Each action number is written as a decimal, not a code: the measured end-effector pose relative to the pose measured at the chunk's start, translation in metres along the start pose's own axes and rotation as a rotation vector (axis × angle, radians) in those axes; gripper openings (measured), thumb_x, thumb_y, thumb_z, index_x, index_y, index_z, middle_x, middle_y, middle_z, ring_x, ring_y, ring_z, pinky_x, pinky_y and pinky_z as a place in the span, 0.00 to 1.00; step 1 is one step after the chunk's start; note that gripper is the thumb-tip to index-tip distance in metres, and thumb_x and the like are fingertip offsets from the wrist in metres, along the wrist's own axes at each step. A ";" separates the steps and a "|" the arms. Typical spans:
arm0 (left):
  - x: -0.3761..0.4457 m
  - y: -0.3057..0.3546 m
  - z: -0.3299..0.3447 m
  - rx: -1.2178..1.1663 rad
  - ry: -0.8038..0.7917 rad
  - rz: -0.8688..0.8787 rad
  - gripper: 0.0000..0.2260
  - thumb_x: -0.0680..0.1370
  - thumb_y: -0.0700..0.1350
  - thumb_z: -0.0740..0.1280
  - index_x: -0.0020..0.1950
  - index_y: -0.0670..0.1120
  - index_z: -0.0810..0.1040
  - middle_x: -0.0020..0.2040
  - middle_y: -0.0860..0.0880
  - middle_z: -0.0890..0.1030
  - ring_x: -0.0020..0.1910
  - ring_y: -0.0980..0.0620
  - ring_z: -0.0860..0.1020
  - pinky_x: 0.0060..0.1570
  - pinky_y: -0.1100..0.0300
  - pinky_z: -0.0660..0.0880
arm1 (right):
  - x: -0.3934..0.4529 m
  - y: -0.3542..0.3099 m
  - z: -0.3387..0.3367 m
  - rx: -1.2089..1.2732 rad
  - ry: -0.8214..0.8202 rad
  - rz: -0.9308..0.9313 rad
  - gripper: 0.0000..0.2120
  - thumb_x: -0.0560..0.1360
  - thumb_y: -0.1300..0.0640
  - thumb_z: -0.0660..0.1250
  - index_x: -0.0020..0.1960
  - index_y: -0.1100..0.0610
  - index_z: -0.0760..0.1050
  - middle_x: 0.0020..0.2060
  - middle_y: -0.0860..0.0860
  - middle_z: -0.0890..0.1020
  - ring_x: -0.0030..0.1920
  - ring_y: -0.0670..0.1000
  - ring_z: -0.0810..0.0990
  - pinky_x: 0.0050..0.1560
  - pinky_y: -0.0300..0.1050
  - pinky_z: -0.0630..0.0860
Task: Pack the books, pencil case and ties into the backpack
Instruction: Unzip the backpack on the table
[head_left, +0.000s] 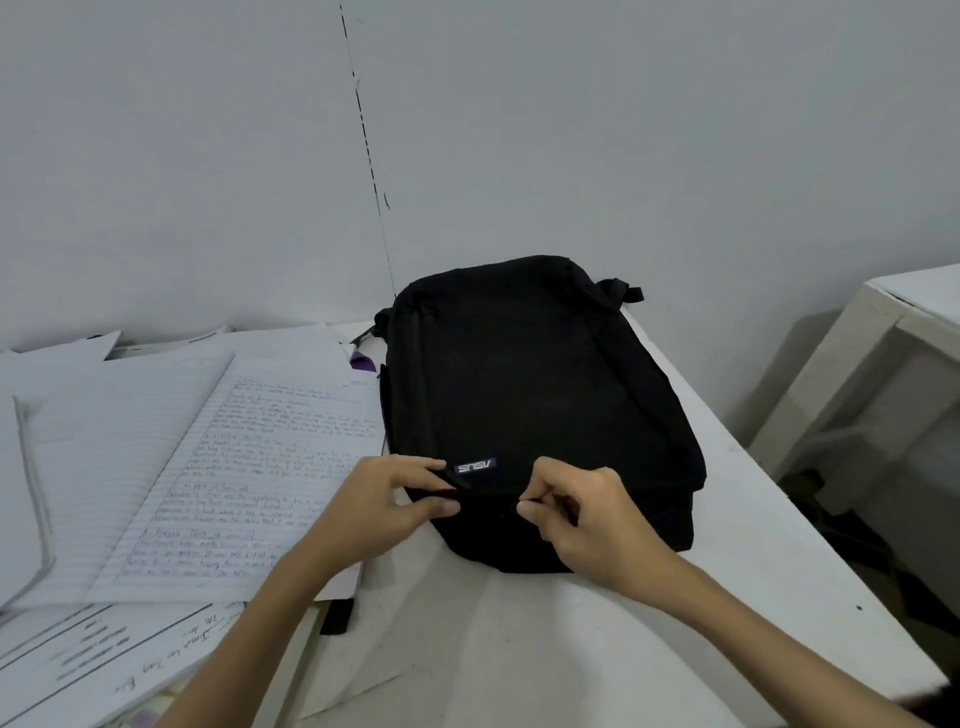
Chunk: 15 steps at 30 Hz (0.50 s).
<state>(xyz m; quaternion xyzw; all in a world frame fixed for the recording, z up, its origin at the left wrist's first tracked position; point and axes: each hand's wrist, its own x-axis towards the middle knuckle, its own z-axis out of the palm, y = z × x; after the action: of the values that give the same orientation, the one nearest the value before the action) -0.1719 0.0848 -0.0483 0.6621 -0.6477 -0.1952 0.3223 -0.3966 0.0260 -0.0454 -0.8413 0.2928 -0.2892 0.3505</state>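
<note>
**Listener:** What lies furthest to the left of the hands?

**Operator:** I see one open lined notebook (218, 467), its right page full of handwriting, its left page bare. It spreads out left of my left hand (382, 512), and that forearm crosses its lower corner. Below it lies one printed sheet (98, 660) with a handwritten line along its edge. More loose papers (57, 353) sit behind the notebook; I cannot count them.

**Listener:** And the left hand itself?

**Operator:** It is closed in a narrow pinch, thumb and fingers curled on a fold of black fabric at the near top edge of the backpack (530, 395).

**Listener:** Where is the backpack?

**Operator:** There is one, black, lying flat on the white table (753, 597). It stretches away from both hands toward the wall, and its near end is under my fingers. One small blue logo patch (475, 466) sits between the two hands, just beyond the fingertips. Whether its zip is open I cannot tell.

**Listener:** The right hand?

**Operator:** My right hand (584, 519) is curled tight, pinching something small and dark at the same near edge, just right of the patch. Far off to its right stands one pale piece of furniture (883, 332).
</note>
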 end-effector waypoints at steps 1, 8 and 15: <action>-0.001 -0.003 -0.003 0.007 0.024 -0.002 0.17 0.70 0.44 0.75 0.34 0.68 0.79 0.48 0.65 0.78 0.52 0.68 0.75 0.57 0.71 0.67 | -0.003 0.003 -0.009 0.014 0.023 0.034 0.09 0.75 0.64 0.68 0.37 0.58 0.72 0.26 0.52 0.75 0.27 0.48 0.71 0.30 0.36 0.67; 0.004 -0.006 -0.019 0.230 -0.158 -0.025 0.14 0.69 0.51 0.76 0.34 0.71 0.77 0.47 0.61 0.80 0.47 0.63 0.77 0.48 0.76 0.67 | -0.028 0.042 -0.089 -0.046 0.150 0.261 0.14 0.73 0.66 0.69 0.34 0.51 0.73 0.27 0.51 0.81 0.29 0.47 0.77 0.35 0.34 0.68; 0.042 0.083 0.044 0.141 -0.307 0.242 0.21 0.72 0.64 0.65 0.63 0.58 0.73 0.46 0.58 0.77 0.46 0.61 0.75 0.49 0.65 0.73 | -0.022 0.038 -0.078 -0.102 0.038 0.264 0.08 0.74 0.62 0.68 0.41 0.52 0.72 0.29 0.47 0.82 0.28 0.43 0.74 0.32 0.32 0.68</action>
<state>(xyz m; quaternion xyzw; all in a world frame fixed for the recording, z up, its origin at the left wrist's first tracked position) -0.2590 0.0397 -0.0172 0.5630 -0.7760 -0.2081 0.1939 -0.4761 -0.0132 -0.0346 -0.8064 0.4219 -0.2414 0.3368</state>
